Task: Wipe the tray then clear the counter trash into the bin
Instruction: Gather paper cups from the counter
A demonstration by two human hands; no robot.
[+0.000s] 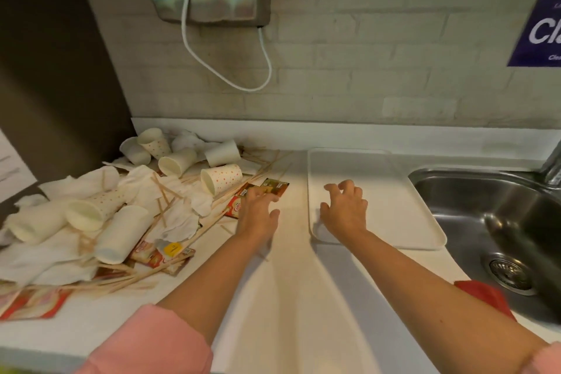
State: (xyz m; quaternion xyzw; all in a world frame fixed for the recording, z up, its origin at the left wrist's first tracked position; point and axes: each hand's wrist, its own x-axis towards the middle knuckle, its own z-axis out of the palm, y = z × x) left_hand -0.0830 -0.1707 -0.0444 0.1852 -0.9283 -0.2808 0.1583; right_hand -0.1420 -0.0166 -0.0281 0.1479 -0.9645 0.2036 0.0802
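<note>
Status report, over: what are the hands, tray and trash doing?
Both hands empty: left hand at the sachets, right hand over the tray. Trash pile uncleared on counter. Red cloth lies by the sink.

Blue sign (542,33) on the wall above the sink (485,206) reads "Cla" in big white letters, cut off; left of the sink, sachets (232,208) carry blurred red logos

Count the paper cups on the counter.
8. Back row: cup, dotted cup, cup, cup. Middle: dotted cup. Front left: cup, dotted cup, cup. Napkins may hide more.
</note>
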